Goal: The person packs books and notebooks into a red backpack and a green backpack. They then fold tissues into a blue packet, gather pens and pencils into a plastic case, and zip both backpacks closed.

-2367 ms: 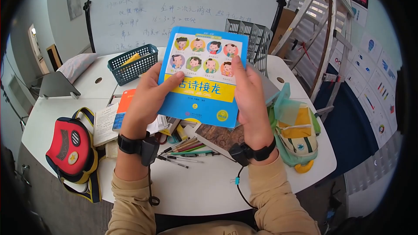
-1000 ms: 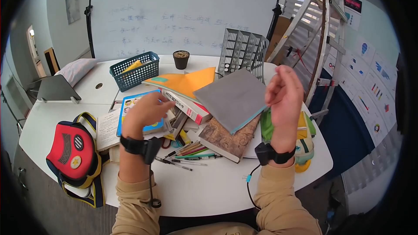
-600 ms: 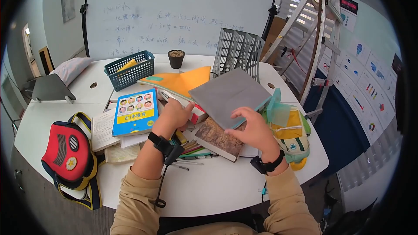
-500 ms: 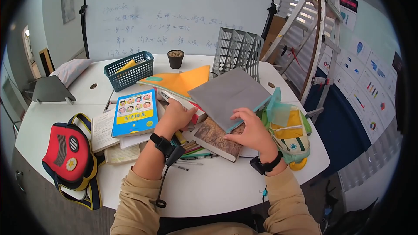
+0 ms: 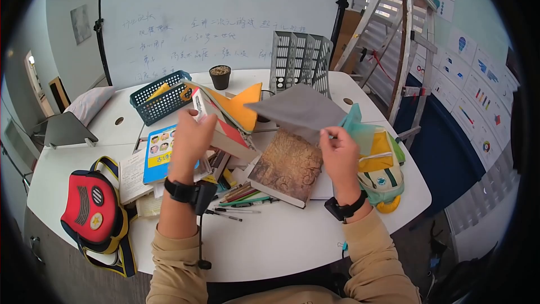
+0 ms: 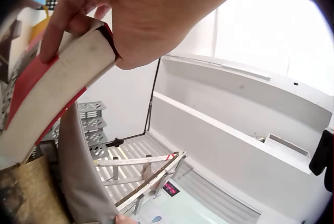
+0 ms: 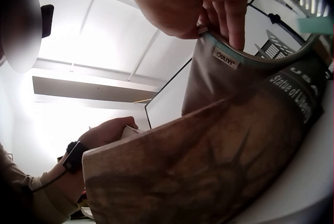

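Observation:
In the head view my left hand grips one end of a thick book with red-and-white covers, tilted up off the pile. The left wrist view shows my thumb and fingers around its cream page block. My right hand pinches the teal edge of a grey, flat, flexible mat or pouch; a small sewn label shows beside my fingers. Beneath the raised grey piece lies a brown patterned hardback. A blue children's book lies left, partly hidden by my left hand.
An orange folder leans behind the thick book. Pens and pencils lie in front. A red backpack and a small green-yellow bag flank the pile. Behind stand a teal basket, a plant pot and a grey file rack.
The blue book, earlier held in both hands, now lies on the left pile. My left hand has lifted the thick book leftward; my right hand has raised the grey piece's near edge.

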The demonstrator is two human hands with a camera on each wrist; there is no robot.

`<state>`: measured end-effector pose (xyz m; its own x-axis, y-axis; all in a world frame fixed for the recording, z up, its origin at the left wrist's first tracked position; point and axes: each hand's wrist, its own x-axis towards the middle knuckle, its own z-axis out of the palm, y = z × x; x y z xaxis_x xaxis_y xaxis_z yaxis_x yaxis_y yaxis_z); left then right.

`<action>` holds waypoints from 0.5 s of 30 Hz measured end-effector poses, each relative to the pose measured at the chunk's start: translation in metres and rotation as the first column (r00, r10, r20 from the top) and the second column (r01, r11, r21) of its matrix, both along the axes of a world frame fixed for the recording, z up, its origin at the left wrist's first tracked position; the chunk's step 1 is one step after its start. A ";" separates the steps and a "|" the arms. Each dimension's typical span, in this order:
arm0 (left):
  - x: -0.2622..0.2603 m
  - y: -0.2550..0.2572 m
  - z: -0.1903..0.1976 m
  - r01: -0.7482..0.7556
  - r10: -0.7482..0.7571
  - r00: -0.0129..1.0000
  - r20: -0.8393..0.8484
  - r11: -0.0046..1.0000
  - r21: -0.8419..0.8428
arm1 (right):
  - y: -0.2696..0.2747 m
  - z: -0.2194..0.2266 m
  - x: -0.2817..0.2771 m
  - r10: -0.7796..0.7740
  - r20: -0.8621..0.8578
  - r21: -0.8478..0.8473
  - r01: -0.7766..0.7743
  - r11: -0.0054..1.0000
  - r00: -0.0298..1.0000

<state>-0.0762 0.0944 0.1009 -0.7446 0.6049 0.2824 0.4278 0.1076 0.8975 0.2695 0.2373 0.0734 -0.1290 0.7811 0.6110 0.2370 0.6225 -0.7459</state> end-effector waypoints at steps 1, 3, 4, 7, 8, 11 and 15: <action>0.002 -0.008 0.017 -0.026 0.025 0.999 -0.047 1.000 -0.009 | 0.003 0.001 0.001 -0.027 -0.046 0.006 0.027 1.000 0.999; 0.005 -0.033 0.041 -0.021 0.022 0.998 0.067 1.000 -0.009 | 0.007 0.004 0.002 -0.044 -0.109 0.018 0.046 0.999 0.993; -0.002 -0.043 0.047 -0.022 0.021 0.998 0.064 1.000 0.015 | 0.013 0.003 0.004 -0.047 -0.135 0.016 0.050 0.999 0.990; -0.012 -0.075 0.064 -0.019 0.002 0.992 0.127 0.991 0.132 | 0.017 0.006 0.007 -0.021 -0.158 0.001 0.021 1.000 0.987; -0.020 -0.084 0.067 -0.028 0.004 0.989 0.148 0.987 0.155 | 0.015 0.006 0.006 -0.003 -0.150 0.004 0.004 1.000 0.989; -0.021 -0.111 0.081 -0.102 0.059 0.984 0.169 0.960 0.260 | 0.006 0.008 0.003 0.008 -0.050 0.058 -0.006 0.998 0.999; -0.024 -0.130 0.090 -0.104 0.049 0.988 0.148 0.913 0.394 | -0.005 0.009 -0.006 0.004 0.051 0.073 -0.008 0.997 0.999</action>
